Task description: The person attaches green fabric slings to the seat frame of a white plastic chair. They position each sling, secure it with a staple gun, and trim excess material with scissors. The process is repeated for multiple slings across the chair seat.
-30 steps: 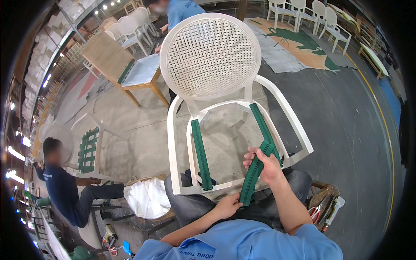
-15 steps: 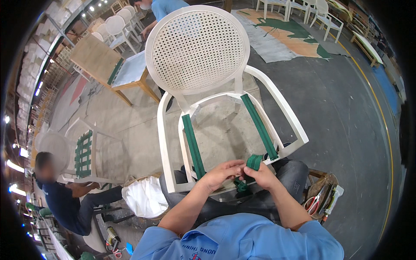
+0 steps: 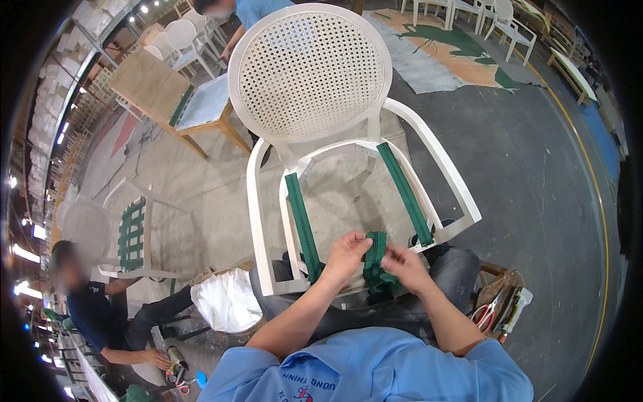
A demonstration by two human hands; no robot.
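The left hand (image 3: 346, 257) is pinching the top of a loose green strap (image 3: 374, 257), its grip together on the webbing; the strap's long axis is running down toward the lap, between both hands; the right hand (image 3: 408, 269) is sitting just beside its right edge, nearer its lower folds, whether its blurred grip is closing on webbing being impossible to tell; the white chair frame (image 3: 256, 221) is standing around them.

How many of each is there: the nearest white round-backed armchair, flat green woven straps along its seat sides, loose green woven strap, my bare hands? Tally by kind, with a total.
White round-backed armchair, nearest: 1
Flat green woven straps along its seat sides: 2
Bare hands, left hand and right hand: 2
Loose green woven strap, bunched lower down, taken as one: 1
Total: 6
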